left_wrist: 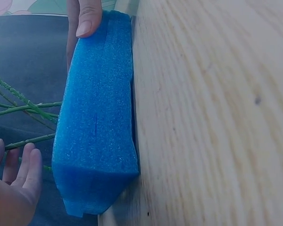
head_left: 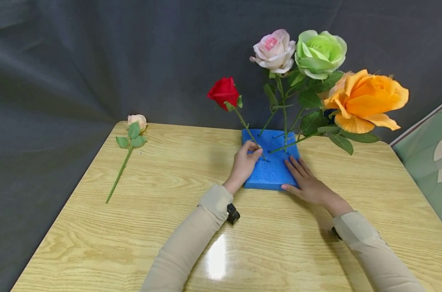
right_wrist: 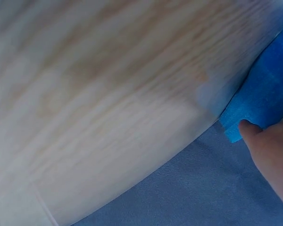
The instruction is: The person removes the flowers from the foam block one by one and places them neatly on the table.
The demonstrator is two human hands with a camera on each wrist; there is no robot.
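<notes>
My left hand [head_left: 244, 162] pinches the green stem of a red rose [head_left: 224, 93] low down, close above a blue foam block [head_left: 266, 176]. The rose leans to the left, its stem's lower end at a hole in the foam. My right hand [head_left: 306, 182] rests with spread fingers on the block's right front corner, thumb at the front edge. Further back in the foam stand a pale pink rose [head_left: 273, 52], a green rose [head_left: 320, 52] and a large orange rose [head_left: 368, 99] tilted right. In the left wrist view, the pinched stem [left_wrist: 35, 140] enters the block's upper face.
A single pale peach rose [head_left: 137, 121] with green leaves lies at the far left of the wooden table [head_left: 162, 227]. A dark cloth [head_left: 97, 61] hangs behind the table's back edge. To the right stands a light green panel [head_left: 430, 162].
</notes>
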